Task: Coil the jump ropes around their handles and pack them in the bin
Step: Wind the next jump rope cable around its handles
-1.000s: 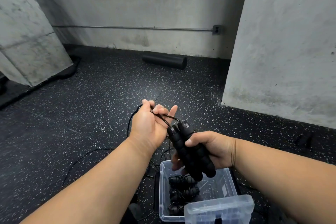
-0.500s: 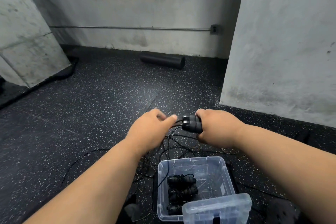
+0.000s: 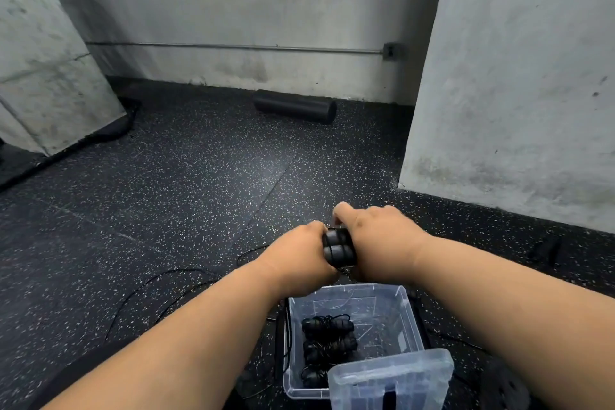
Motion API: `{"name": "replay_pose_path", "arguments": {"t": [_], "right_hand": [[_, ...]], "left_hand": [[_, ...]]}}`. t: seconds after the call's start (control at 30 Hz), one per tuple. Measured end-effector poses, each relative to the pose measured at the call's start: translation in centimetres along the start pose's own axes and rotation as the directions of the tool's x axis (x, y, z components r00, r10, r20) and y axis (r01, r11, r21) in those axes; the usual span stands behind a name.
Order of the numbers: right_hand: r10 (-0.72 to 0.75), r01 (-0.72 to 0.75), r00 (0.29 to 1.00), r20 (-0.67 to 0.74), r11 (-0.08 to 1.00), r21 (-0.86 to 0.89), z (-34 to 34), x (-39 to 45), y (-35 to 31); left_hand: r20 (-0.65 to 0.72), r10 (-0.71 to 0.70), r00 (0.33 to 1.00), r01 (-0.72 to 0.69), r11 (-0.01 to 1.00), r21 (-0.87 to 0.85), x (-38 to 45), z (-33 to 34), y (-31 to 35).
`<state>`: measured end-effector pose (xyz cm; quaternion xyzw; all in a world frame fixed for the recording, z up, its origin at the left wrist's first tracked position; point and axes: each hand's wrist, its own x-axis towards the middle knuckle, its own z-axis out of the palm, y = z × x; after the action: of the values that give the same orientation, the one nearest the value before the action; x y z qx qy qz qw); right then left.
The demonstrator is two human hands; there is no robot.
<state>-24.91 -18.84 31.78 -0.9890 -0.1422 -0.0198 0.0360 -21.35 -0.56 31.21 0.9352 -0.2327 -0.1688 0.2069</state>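
Note:
Two black jump rope handles [image 3: 337, 248] are held side by side above the floor, their ends facing me. My right hand [image 3: 382, 243] grips them from the right. My left hand [image 3: 299, 256] is pressed against their left side with its fingers curled under, hidden from view. Thin black rope [image 3: 173, 280] trails loose over the floor to the left and below the hands. Below them a clear plastic bin [image 3: 407, 319] holds three coiled jump ropes [image 3: 327, 339] stacked along its left side.
The bin's clear lid [image 3: 392, 379] leans at its near right corner. A black foam roller [image 3: 294, 106] lies by the far wall. Concrete pillars stand left [image 3: 50, 60] and right [image 3: 519, 76]. A black round weight [image 3: 502, 386] sits at bottom right on the speckled rubber floor.
The right hand turned the handles from pointing down to end-on and lifted them forward over the floor. The left hand let the rope loop down and closed in against the handles.

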Motion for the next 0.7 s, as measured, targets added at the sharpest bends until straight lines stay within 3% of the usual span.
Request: {"name": "replay_pose_path", "arguments": {"t": [0.2, 0.3, 0.37, 0.4, 0.43, 0.47, 0.5, 0.57, 0.63, 0.7], "right_hand": [[0.085, -0.083, 0.996, -0.013, 0.992, 0.092, -1.0, 0.3, 1.8], [0.103, -0.078, 0.988, -0.116, 0.975, 0.206, -0.9, 0.4, 1.9], [0.276, -0.133, 0.930, -0.245, 0.870, 0.476, -1.3, 0.5, 1.8], [0.396, -0.157, 0.886, -0.240, 0.745, 0.649, -1.7, 0.6, 1.6], [0.470, -0.185, 0.872, -0.134, 0.571, 0.800, -2.0, 0.5, 1.1], [0.440, -0.220, 0.898, 0.024, 0.400, 0.890, -2.0, 0.4, 0.5], [0.306, -0.267, 0.935, 0.180, 0.274, 0.924, -1.4, 0.3, -0.3], [-0.021, -0.369, 0.926, 0.377, 0.153, 0.916, 0.2, -0.3, -2.6], [-0.159, -0.383, 0.902, 0.402, 0.140, 0.913, 1.4, -0.8, -4.3], [-0.132, -0.362, 0.918, 0.373, 0.099, 0.927, 1.8, -0.7, -4.2]], "left_hand": [[-0.106, -0.005, 0.994, 0.008, 1.000, 0.022, 0.2, -0.3, -0.6], [-0.153, -0.034, 0.988, 0.026, 0.998, -0.057, 0.2, -0.7, -0.7], [-0.224, -0.101, 0.969, 0.051, 0.975, -0.216, 0.3, -1.7, -0.7], [-0.246, -0.137, 0.959, 0.045, 0.937, -0.347, 0.4, -2.3, -0.5], [-0.240, -0.155, 0.958, 0.010, 0.858, -0.514, 0.3, -2.7, -0.3], [-0.217, -0.144, 0.965, -0.043, 0.734, -0.678, 0.2, -3.0, 0.1], [-0.194, -0.116, 0.974, -0.090, 0.588, -0.804, 0.1, -3.2, 0.5], [-0.141, -0.073, 0.987, -0.105, 0.365, -0.925, 0.0, -3.3, 1.3], [-0.089, -0.067, 0.994, -0.064, 0.309, -0.949, 0.1, -3.4, 1.6], [-0.036, -0.055, 0.998, -0.018, 0.303, -0.953, 0.1, -3.9, 1.3]]}}
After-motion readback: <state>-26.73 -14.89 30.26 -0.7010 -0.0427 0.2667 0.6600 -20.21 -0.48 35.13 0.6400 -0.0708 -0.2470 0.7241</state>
